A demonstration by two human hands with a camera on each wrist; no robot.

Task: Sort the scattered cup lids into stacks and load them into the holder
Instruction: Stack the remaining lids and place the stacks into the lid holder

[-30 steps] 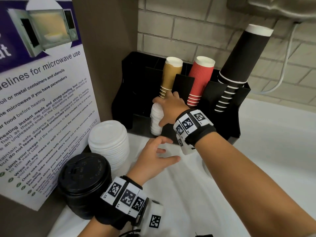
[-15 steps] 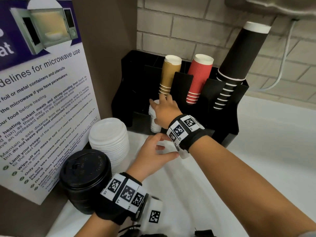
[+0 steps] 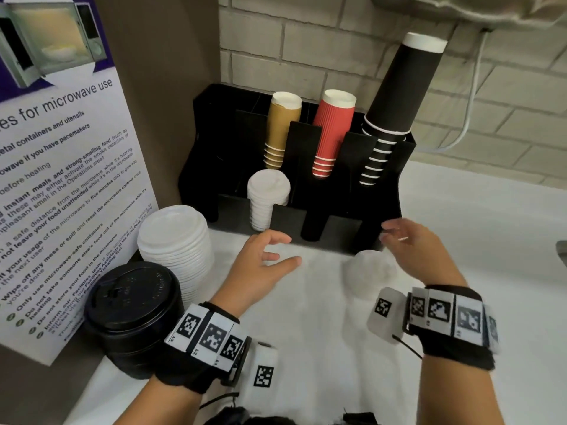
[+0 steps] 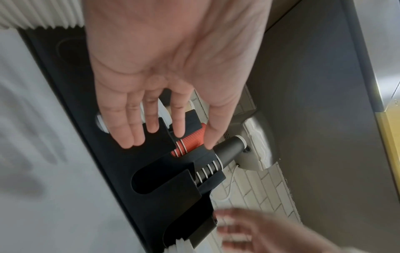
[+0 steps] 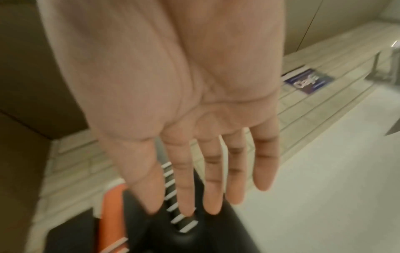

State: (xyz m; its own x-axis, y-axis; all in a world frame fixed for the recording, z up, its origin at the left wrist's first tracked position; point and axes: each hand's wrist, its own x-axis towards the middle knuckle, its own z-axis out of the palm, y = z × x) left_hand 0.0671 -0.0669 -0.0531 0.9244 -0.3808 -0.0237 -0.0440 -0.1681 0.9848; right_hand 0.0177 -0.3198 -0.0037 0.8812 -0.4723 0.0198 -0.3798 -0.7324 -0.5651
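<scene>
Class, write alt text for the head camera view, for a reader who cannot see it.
Two open, empty hands, left hand and right hand, hover before a black plastic cup holder whose front slot holds a stack of small white lids. Larger white lids and black lids stand stacked at left.

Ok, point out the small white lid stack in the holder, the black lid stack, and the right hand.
small white lid stack (image 3: 267, 191), head view, top lid's face.
black lid stack (image 3: 130, 297), head view, top lid's face.
right hand (image 3: 420, 251), head view, back of the hand.
</scene>
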